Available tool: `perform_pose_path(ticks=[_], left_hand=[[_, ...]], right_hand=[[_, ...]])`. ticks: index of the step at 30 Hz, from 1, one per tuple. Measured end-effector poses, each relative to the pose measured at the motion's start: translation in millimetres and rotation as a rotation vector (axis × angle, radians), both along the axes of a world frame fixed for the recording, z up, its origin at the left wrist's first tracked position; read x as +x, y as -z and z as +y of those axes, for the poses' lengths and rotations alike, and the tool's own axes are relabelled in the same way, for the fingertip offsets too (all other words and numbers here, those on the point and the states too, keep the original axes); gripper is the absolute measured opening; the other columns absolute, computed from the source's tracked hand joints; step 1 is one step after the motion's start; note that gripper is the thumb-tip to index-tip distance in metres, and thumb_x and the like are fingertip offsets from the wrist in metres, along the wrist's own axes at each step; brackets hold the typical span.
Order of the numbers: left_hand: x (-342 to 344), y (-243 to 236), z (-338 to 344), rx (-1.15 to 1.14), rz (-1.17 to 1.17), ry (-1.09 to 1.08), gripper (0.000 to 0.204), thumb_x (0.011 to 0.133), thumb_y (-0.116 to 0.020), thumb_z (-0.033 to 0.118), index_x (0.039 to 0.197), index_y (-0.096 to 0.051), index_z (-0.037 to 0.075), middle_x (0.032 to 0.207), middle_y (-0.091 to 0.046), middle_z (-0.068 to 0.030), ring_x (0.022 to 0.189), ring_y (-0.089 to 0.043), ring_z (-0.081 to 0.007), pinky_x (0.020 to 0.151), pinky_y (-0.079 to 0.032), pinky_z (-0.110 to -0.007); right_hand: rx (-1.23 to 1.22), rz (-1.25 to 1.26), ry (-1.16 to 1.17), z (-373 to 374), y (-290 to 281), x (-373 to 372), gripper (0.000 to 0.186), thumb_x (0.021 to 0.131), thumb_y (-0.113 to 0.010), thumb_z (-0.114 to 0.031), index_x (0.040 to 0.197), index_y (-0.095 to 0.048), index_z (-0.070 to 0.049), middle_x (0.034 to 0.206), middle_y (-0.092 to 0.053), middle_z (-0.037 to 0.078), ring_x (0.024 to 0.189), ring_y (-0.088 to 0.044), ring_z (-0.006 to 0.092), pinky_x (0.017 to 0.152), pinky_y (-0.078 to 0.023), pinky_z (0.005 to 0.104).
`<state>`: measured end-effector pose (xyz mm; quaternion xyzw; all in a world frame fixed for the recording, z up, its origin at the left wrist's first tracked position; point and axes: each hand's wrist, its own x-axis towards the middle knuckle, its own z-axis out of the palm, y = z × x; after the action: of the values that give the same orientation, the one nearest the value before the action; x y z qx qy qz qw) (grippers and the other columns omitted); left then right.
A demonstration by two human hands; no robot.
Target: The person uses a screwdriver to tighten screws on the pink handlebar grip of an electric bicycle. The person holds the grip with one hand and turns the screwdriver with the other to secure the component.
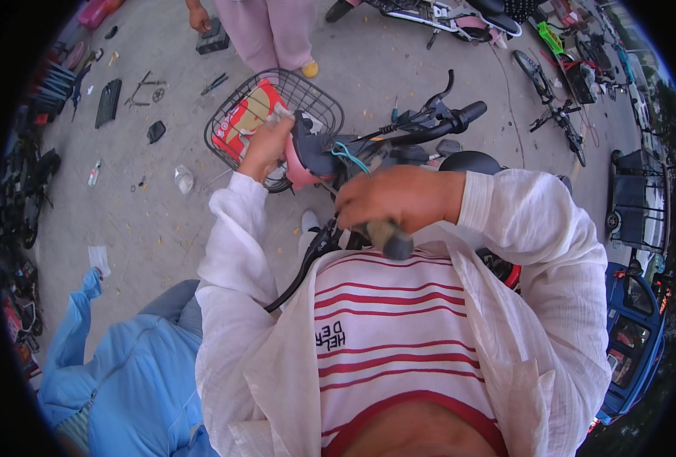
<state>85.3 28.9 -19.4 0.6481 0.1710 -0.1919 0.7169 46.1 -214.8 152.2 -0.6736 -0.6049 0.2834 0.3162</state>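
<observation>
The right hand, fisted on a tool handle, could slip; the left hand grips the scooter's pink headlight housing near the wire basket.

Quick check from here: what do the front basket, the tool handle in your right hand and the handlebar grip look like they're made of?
Front basket: thin dark wire mesh, likely coated metal, since the ground shows through the grid. Tool handle in the right hand: dull tan shaft with a dark end, possibly wood or worn plastic; unclear. Handlebar grip: matte black, looks like rubber. Left hand rests at the basket.
</observation>
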Motion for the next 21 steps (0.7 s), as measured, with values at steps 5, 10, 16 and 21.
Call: perform_pose_path(ticks=[5, 10, 16, 21], left_hand=[[-14.5, 13.4, -1.8, 0.07, -0.186, -0.001, 0.038, 0.095, -0.062, 0.03, 0.105, -0.063, -0.007, 0.084, -0.062, -0.0015, 0.071, -0.054, -0.008, 0.063, -0.043, -0.025], [-38.9, -7.1, -18.3, 0.113, -0.357, 0.033, 0.026, 0.09, -0.07, 0.021, 0.098, -0.062, -0.003, 0.081, -0.057, 0.0011, 0.072, -0.05, -0.0073, 0.065, -0.043, -0.025], [-54.6, -11.6, -22.5, 0.241, -0.477, 0.046, 0.026, 0.085, -0.075, 0.018, 0.089, -0.058, -0.002, 0.077, -0.052, -0.005, 0.069, -0.046, -0.0122, 0.061, -0.041, -0.03], [-63.1, -15.3, -32.1, 0.329, -0.625, -0.036, 0.03, 0.084, -0.076, 0.02, 0.084, -0.054, -0.001, 0.076, -0.051, -0.0096, 0.068, -0.049, -0.0204, 0.062, -0.042, -0.033]], right_hand=[[0.309, 0.543, 0.945, -24.0, -4.9, 14.8, 0.023, 0.094, -0.06, -0.017, 0.088, -0.069, 0.004, 0.097, -0.07, 0.013, 0.09, -0.066, 0.0218, 0.085, -0.052, 0.039], [0.268, 1.059, 1.362, 1.3, 18.0, 53.8, 0.029, 0.094, -0.063, -0.024, 0.099, -0.067, 0.004, 0.083, -0.063, 0.01, 0.074, -0.061, 0.0171, 0.064, -0.051, 0.0281], [0.249, 1.027, 1.308, 8.8, 49.7, 122.3, 0.044, 0.089, -0.071, -0.038, 0.103, -0.067, 0.003, 0.072, -0.055, 0.005, 0.06, -0.052, 0.0102, 0.046, -0.04, 0.0242], [-0.581, 0.497, 1.019, 24.5, 38.5, 94.6, 0.08, 0.071, -0.073, -0.072, 0.09, -0.07, 0.005, 0.067, -0.06, 0.006, 0.044, -0.047, 0.0116, 0.037, -0.035, 0.0275]])
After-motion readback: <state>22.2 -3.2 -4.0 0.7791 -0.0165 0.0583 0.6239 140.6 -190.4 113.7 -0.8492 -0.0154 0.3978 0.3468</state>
